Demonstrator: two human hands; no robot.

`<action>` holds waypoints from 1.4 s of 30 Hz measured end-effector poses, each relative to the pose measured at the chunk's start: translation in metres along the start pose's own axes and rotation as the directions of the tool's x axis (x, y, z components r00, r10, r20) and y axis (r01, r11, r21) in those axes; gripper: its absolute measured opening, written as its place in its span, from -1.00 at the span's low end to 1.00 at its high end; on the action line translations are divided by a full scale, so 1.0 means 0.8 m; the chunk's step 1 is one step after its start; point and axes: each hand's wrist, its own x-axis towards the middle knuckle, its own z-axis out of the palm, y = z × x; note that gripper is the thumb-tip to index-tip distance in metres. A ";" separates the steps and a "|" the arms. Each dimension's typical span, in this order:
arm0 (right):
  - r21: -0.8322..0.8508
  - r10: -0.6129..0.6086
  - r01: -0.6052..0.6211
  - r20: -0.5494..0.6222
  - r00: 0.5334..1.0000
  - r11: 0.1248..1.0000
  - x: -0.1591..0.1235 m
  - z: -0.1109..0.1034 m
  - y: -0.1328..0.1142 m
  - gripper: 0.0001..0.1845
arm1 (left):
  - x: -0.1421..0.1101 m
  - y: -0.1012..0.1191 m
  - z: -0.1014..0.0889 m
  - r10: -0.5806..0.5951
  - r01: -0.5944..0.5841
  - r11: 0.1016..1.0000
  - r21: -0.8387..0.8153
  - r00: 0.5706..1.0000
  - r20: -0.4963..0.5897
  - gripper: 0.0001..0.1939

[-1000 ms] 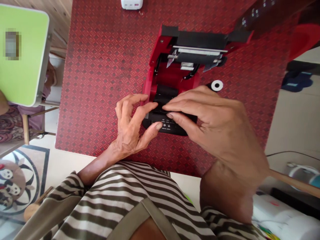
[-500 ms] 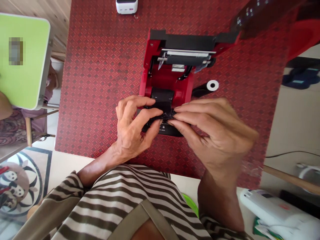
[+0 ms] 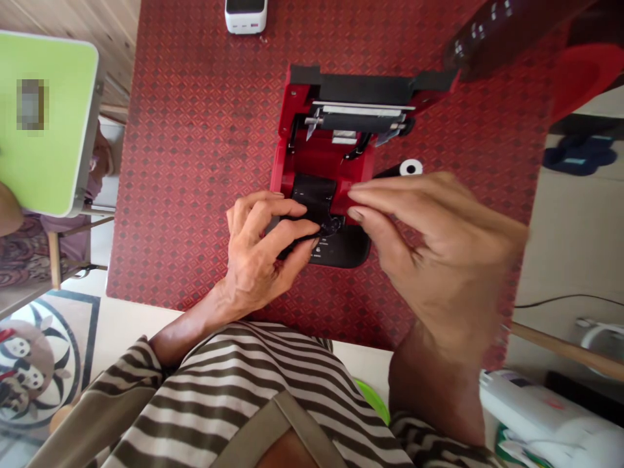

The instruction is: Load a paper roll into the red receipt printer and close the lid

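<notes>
On the table sits a red and black machine [image 3: 344,257] that looks like a small printer, its hinged lid [image 3: 365,88] raised, with a roller and metal bar inside. A strip of shiny black film [image 3: 314,192] lies in its red bay, its crumpled end toward the front panel. My left hand [image 3: 266,244] pinches that end between thumb and fingertips. To the right, my right hand [image 3: 433,247] hovers at the bay's right wall, thumb and forefinger slightly apart, with nothing visible between them. A black roll with a white core [image 3: 411,168] lies on the table beside the machine, partly behind my right hand.
The red patterned table [image 3: 195,130] carries a white device [image 3: 246,18] at the back. A dark, shiny object [image 3: 487,39] leans in at the upper right. At left stands a green-topped table [image 3: 63,149] with a person beside it. A white appliance [image 3: 536,403] is at lower right.
My left hand has closed on the black film's end. My right hand, earlier at the film too, has let go and moved right and slightly up. The view has shifted a little.
</notes>
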 end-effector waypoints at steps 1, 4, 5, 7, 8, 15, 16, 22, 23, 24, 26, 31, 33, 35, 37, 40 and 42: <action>-0.031 -0.001 0.002 0.054 0.999 1.000 0.007 0.003 0.003 -0.70 | 0.000 0.000 0.000 -0.003 0.003 1.000 -0.001 1.000 0.000 -0.94; -0.152 0.004 0.032 0.228 0.974 0.988 0.030 0.016 0.010 -0.67 | -0.001 -0.001 -0.003 -0.009 0.009 1.000 -0.004 1.000 0.008 -0.92; -0.192 0.014 0.042 0.278 0.961 0.980 0.038 0.019 0.011 -0.67 | -0.001 -0.001 -0.004 -0.011 0.011 1.000 -0.007 1.000 0.013 -0.91; -0.263 0.046 0.054 0.358 0.932 0.963 0.054 0.025 0.010 -0.68 | -0.001 -0.002 -0.006 -0.010 0.010 1.000 -0.011 1.000 0.016 -0.88; -0.295 0.061 0.062 0.391 0.919 0.954 0.061 0.027 0.007 -0.69 | 0.000 -0.002 -0.007 -0.007 0.007 1.000 -0.012 1.000 0.016 -0.86; -0.448 0.125 0.148 0.526 0.841 0.882 0.084 0.030 -0.007 -0.67 | 0.007 0.003 -0.010 -0.046 0.045 0.999 0.014 0.997 0.066 -0.81; -0.440 0.116 0.155 0.530 0.840 0.884 0.083 0.030 -0.006 -0.68 | 0.007 0.003 -0.010 -0.046 0.045 0.999 0.012 0.997 0.066 -0.82; -0.378 0.018 0.204 0.507 0.862 0.903 0.079 0.037 0.003 -0.65 | 0.007 0.003 -0.010 -0.050 0.049 0.999 0.023 0.996 0.074 -0.83; -0.390 0.026 0.204 0.509 0.860 0.898 0.081 0.039 0.002 -0.66 | 0.007 0.003 -0.010 -0.054 0.052 0.998 0.026 0.995 0.078 -0.83; -0.409 0.046 0.197 0.513 0.857 0.891 0.083 0.041 -0.001 -0.66 | 0.007 0.003 -0.010 -0.058 0.056 0.998 0.028 0.995 0.081 -0.83; -0.452 0.099 0.174 0.519 0.849 0.875 0.085 0.044 -0.005 -0.67 | 0.008 0.003 -0.010 -0.066 0.064 0.998 0.021 0.994 0.082 -0.84; -0.451 0.052 0.209 0.501 0.864 0.867 0.081 0.046 -0.005 -0.70 | 0.009 0.005 -0.008 -0.092 0.092 0.996 0.003 0.993 0.074 -0.84; -0.428 0.028 0.225 0.511 0.859 0.875 0.080 0.045 -0.002 -0.70 | 0.010 0.005 -0.007 -0.091 0.091 0.996 0.002 0.993 0.070 -0.84; -0.402 0.031 0.226 0.540 0.841 0.887 0.083 0.044 -0.001 -0.68 | 0.011 0.005 -0.006 -0.088 0.087 0.996 0.012 0.994 0.070 -0.84; -0.382 0.050 0.208 0.566 0.823 0.901 0.087 0.041 -0.003 -0.66 | 0.011 0.005 -0.006 -0.087 0.086 0.996 0.027 0.993 0.073 -0.84; -0.376 0.092 0.173 0.592 0.801 0.910 0.095 0.035 -0.010 -0.66 | 0.013 0.005 -0.005 -0.084 0.082 0.996 0.030 0.994 0.074 -0.84; -0.371 0.107 0.164 0.611 0.784 0.914 0.097 0.033 -0.013 -0.67 | 0.013 0.005 -0.004 -0.083 0.081 0.996 0.022 0.994 0.070 -0.84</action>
